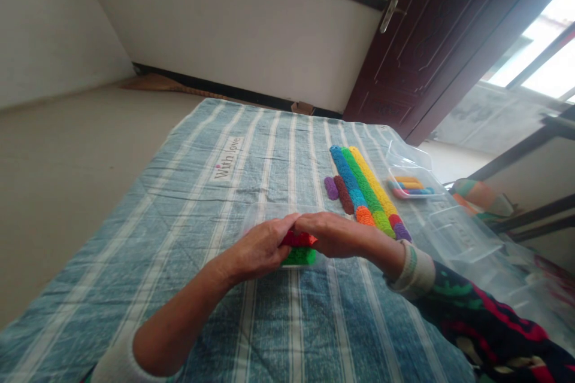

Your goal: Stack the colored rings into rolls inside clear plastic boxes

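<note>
A short row of red discs (297,239) lies between my two hands, low over a clear plastic box (257,213). My left hand (263,244) curls round its left end. From the other side my right hand (335,233) closes on its right end, fingers bent over the top. The fingertips of both hands meet above the row and partly hide it. Just below it, a row of green discs (300,257) shows in the near side of the box. My hands cover most of the box.
Right of my hands lie long rows of blue (345,167), green (365,176) and yellow discs (372,182), with short brown (344,194) and purple rows (331,188). Another clear box (415,191) holds coloured rows. Clear containers (465,233) line the right edge of the striped cloth (188,209).
</note>
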### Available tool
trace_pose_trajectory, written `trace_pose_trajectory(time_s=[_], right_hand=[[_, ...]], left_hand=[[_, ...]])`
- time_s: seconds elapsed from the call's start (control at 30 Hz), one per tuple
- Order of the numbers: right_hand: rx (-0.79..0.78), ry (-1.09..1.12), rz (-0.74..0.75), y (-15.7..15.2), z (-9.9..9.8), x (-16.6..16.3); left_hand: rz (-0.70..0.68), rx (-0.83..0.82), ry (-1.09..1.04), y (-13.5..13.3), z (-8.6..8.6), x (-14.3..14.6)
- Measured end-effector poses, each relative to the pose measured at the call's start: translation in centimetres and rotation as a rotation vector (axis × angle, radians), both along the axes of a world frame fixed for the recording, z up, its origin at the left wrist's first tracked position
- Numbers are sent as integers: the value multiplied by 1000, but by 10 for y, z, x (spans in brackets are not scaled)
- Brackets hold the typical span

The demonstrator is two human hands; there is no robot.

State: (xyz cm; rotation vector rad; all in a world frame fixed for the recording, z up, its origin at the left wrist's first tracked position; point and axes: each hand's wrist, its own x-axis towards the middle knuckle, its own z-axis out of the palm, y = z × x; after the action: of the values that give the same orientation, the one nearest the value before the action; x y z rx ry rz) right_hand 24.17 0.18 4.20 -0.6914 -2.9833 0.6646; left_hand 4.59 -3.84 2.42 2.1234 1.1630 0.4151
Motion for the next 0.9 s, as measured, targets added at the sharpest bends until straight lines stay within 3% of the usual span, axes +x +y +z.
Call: trace_pose_trajectory(time_s=[0.13, 0.37, 0.57, 0.77, 0.9], right_hand=[[11, 53, -1, 0, -2, 2], [147, -109, 26, -3, 3, 0], [222, -103, 3, -6, 6, 2], [243, 103, -205, -13, 15, 18], [267, 332, -325, -21, 5, 36]], left_hand=[[-7, -10, 10, 0, 2, 0], [-20, -4, 35, 0, -1, 1], [-19, -16, 73, 0, 3, 1], [-70, 13, 141, 4, 8, 5], [-99, 56, 208, 13, 7, 15]])
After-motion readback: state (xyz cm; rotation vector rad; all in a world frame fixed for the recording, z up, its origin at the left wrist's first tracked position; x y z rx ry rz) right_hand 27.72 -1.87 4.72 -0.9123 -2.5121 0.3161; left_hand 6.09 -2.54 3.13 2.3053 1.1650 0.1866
